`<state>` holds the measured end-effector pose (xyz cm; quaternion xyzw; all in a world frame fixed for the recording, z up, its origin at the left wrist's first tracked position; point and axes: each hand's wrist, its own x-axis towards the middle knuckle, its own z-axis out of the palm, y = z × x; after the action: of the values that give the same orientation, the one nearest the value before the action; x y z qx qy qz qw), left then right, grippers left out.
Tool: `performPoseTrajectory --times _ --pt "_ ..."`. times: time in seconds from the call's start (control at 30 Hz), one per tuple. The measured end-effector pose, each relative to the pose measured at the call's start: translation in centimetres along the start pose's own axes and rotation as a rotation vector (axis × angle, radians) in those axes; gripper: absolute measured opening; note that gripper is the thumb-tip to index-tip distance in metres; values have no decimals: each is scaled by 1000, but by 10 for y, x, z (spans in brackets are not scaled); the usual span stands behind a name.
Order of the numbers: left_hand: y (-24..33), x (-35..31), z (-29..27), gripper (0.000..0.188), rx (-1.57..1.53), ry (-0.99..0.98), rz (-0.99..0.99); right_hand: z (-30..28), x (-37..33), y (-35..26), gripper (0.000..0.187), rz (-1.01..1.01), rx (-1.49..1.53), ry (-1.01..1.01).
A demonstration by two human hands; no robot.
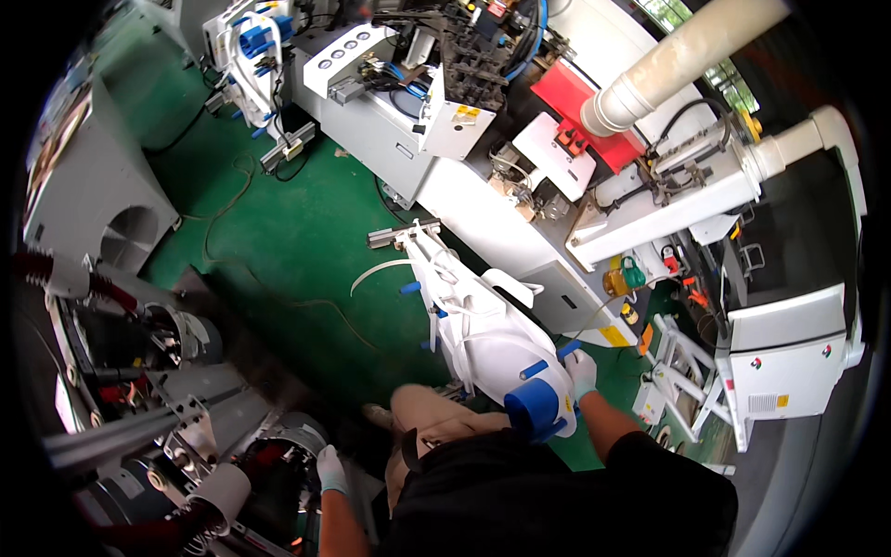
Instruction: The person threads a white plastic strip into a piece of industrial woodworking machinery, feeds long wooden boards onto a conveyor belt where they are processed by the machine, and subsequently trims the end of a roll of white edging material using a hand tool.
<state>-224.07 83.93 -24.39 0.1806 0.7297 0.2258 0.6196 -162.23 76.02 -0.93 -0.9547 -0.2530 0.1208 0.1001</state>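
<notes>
My right hand (583, 373), in a pale glove, is closed at the near right edge of a white stand (497, 348), against one of its blue pegs (569, 349). A wide blue ring (532, 408) sits at the stand's near end, beside my body. White tubular parts (447, 292) lie along the stand's far half. At the lower left my gloved left hand (331, 469) has its fingers curled in beside a round metal housing (299, 433) of a dark machine. What those fingers hold, if anything, is hidden.
A long white machine cabinet (492, 218) runs beyond the stand, with a thick beige pipe (682, 60) above it. A grey cabinet (93, 186) stands at far left. Thin cables (325, 306) lie on the green floor. A white frame (691, 385) stands at right.
</notes>
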Motion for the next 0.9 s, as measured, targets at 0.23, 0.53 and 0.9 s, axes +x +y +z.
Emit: performPoseTrajectory --times 0.23,0.53,0.9 --pt "85 18 1 36 942 -376 620 -5 58 -18 37 9 622 179" --pt "338 89 18 40 1351 -488 197 51 126 -301 33 -103 598 -334" --pt "588 195 109 42 858 -332 398 206 110 -345 42 118 -285 -992"
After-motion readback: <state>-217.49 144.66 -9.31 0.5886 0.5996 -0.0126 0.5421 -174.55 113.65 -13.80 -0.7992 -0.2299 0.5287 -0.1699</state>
